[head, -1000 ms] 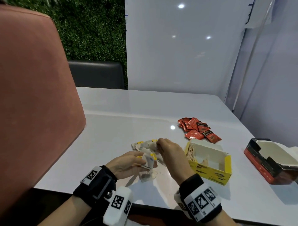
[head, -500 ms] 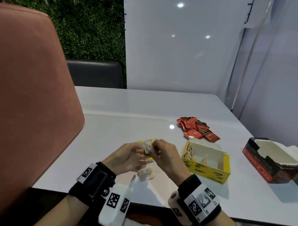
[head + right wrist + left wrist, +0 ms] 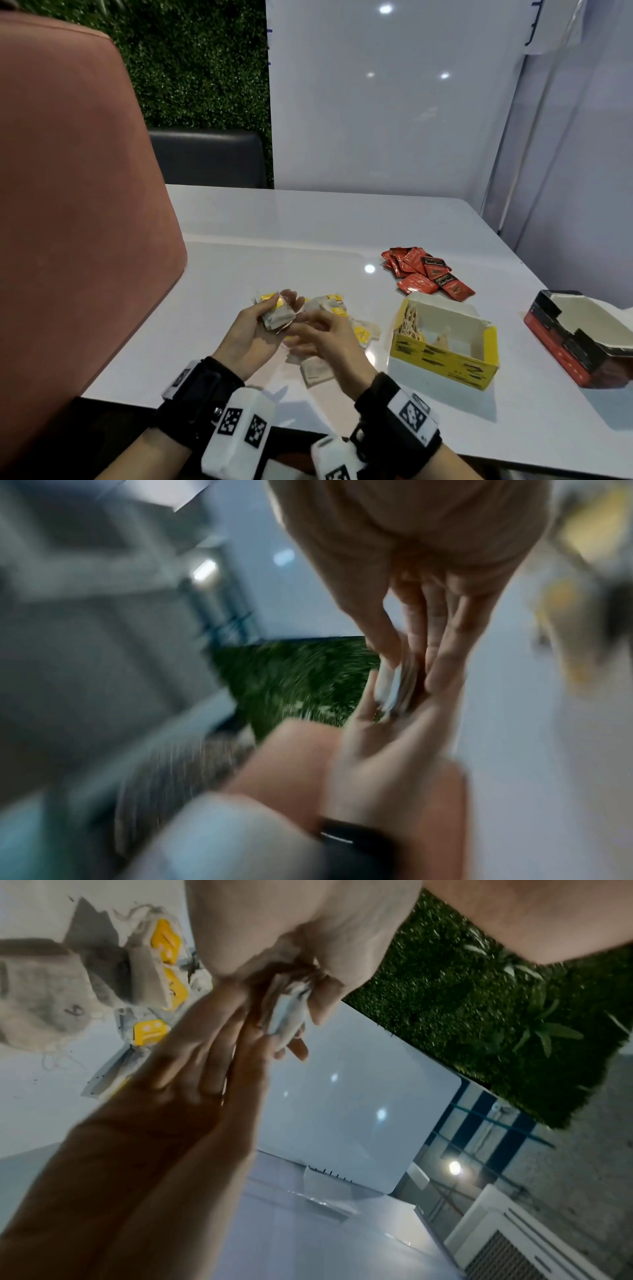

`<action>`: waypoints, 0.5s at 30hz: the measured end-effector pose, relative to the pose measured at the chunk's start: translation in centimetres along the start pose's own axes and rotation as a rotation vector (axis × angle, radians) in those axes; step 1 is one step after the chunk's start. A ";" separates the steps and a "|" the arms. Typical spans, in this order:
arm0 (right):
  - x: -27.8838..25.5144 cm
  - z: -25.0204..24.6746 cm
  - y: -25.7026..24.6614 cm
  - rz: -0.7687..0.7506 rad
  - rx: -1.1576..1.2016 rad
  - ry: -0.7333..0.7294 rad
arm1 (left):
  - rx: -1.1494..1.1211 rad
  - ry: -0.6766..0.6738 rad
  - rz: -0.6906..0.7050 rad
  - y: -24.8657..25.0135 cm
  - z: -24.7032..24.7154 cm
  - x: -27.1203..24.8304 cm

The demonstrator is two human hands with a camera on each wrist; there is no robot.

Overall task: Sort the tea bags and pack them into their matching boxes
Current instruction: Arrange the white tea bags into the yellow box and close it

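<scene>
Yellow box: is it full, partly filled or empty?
Partly filled: the yellow box shows tea bags standing at its left end, with bare interior elsewhere.

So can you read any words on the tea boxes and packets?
None can be read.
Red sachets: dark labels with pale lettering, too blurred.
Yellow box: black marks along the side, too smeared.
Yellow tags on the loose tea bags: pale marks, unreadable.
Red and black box: print too small.

Left hand point(image 3: 255, 330) now opened upward under its tea bags point(image 3: 278, 317), right hand point(image 3: 330, 337) lower.
</scene>
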State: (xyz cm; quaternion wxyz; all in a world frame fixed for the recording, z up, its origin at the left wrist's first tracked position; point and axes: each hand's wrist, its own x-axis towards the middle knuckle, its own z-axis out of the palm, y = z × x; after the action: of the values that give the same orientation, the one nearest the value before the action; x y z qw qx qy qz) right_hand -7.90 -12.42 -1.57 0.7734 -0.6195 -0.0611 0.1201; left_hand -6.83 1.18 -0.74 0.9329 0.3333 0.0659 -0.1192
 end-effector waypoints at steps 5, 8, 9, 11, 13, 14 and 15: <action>-0.7 -3.8 -1.5 -0.526 -0.907 0.081 | 0.089 -0.141 -0.270 0.4 0.0 -0.5; -0.5 -5.4 -5.1 -0.227 -0.879 -0.168 | 0.197 -0.320 -0.398 -1.2 1.5 -1.1; -0.5 -5.7 -5.9 -0.141 -0.885 -0.257 | 0.215 -0.361 -0.417 -1.8 1.8 -1.1; -0.7 -6.2 -6.6 -0.125 -0.956 -0.333 | 0.298 -0.401 -0.422 -2.6 2.5 -1.0; -1.2 -6.5 -6.7 -0.170 -0.980 -0.283 | 0.420 -0.419 -0.393 -3.3 2.9 -0.6; -1.5 -6.5 -6.7 -0.175 -0.966 -0.249 | 0.481 -0.433 -0.374 -3.6 3.2 -0.5; -1.7 -6.6 -6.7 -0.156 -0.948 -0.228 | 0.533 -0.446 -0.355 -3.9 3.3 -0.4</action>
State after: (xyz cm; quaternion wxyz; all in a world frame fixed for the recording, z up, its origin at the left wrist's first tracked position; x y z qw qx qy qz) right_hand -7.22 -20.43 3.51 0.4016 -0.8795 -0.2396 0.0879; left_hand -8.11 -3.78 -0.48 0.7700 0.5133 -0.1149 -0.3612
